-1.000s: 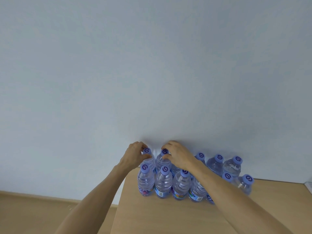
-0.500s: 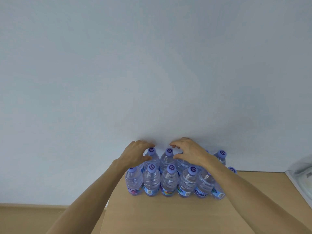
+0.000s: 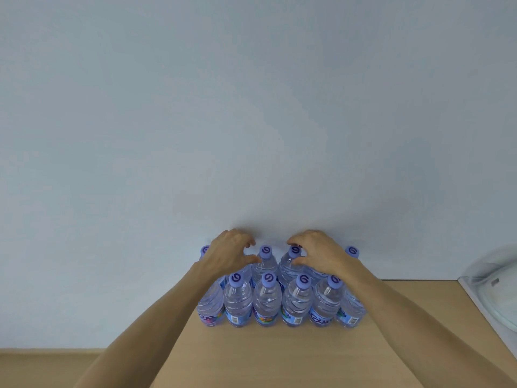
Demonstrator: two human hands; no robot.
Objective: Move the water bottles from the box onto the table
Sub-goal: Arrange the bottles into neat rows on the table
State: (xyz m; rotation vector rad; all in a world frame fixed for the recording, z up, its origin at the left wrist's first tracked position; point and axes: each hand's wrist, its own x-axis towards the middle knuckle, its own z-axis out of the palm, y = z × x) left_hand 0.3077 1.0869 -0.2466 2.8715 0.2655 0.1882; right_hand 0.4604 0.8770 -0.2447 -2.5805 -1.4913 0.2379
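Observation:
Two rows of clear water bottles [image 3: 265, 303] with purple caps stand upright on the wooden table [image 3: 279, 357], against the pale wall. My left hand [image 3: 226, 256] hovers over the back row with loosely curled fingers. Its thumb tip touches the shoulder of a back-row bottle [image 3: 264, 261], and nothing lies between its fingers. My right hand [image 3: 319, 254] hovers beside it. Its forefinger and thumb sit above and below the cap of the neighbouring back-row bottle [image 3: 291, 264] without a clear grip. No box is in view.
A white appliance with a clear domed lid [image 3: 492, 301] sits at the table's right edge. The table's left edge runs down from the leftmost bottles, with a lower wood-coloured surface [image 3: 42, 368] beyond it. The wall stands right behind the bottles.
Both hands let go of the caps they held a second ago and now hover with loosened fingers. The view has shifted, so the bottles appear further right and closer.

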